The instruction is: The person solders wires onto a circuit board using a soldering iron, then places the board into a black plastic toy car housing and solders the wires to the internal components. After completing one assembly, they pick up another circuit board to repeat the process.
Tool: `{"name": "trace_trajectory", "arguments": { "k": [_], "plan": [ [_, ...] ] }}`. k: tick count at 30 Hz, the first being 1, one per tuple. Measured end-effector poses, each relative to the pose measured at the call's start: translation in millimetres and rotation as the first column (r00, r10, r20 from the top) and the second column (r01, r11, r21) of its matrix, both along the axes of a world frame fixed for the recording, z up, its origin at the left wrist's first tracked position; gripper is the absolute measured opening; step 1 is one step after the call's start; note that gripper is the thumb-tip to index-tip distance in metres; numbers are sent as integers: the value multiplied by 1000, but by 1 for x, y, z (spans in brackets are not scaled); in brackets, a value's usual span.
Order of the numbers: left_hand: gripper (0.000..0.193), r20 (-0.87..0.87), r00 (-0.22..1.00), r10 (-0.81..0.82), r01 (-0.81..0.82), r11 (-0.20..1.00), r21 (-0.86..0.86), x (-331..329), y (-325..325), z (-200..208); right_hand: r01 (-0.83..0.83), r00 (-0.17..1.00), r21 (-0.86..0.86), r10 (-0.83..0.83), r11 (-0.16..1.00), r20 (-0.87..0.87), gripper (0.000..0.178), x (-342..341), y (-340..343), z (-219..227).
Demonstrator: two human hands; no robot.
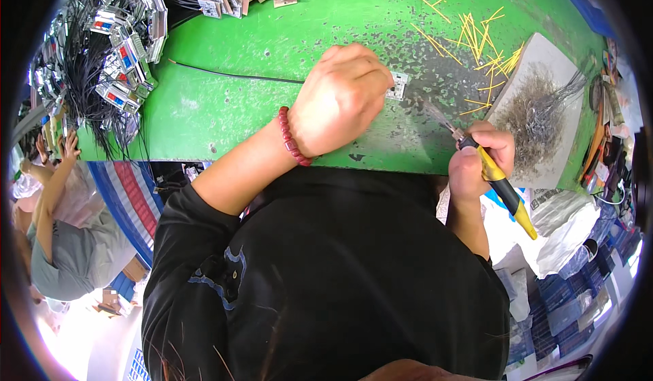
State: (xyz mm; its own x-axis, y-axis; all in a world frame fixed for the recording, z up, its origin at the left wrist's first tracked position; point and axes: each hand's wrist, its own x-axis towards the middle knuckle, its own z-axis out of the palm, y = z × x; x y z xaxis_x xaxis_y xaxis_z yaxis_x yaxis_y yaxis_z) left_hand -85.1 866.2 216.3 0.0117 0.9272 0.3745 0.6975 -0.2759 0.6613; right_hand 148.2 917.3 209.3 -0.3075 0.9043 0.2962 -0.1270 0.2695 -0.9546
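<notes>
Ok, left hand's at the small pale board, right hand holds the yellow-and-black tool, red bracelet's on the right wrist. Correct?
One fix: the red bracelet is on the left wrist, as the head view shows. The left hand is at the small pale board, and the right hand holds the yellow-and-black tool.

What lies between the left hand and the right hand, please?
In the head view, from left hand to right hand: a small square board, worn green tabletop, then the metal front end of the soldering iron.
</notes>
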Motion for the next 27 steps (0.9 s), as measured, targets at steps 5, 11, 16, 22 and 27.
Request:
{"name": "trace_trajectory", "arguments": {
  "k": [5, 11, 16, 22, 27],
  "plan": [
    [16, -9, 1000, -10, 10, 1000, 2, -1, -1, 1, 48, 999, 24, -49, 999, 12, 32, 16, 0, -2],
    [13, -4, 999, -47, 47, 997, -59, -3, 2, 9, 52, 998, 32, -53, 998, 41, 31, 25, -2, 0],
    [10, -87, 991, -100, 91, 991, -98, 3, 35, 27, 35, 999, 47, -36, 998, 9, 34, 31, -3, -3],
    [10, -234, 940, -247, 239, 969, -64, -4, 98, 15, 36, 999, 73, -33, 997, -40, 32, 27, 0, -5],
    [10, -413, 861, -296, 292, 953, -74, -5, 103, 13, 42, 999, 67, -41, 997, -22, 30, 27, -1, -3]
  ]
}}
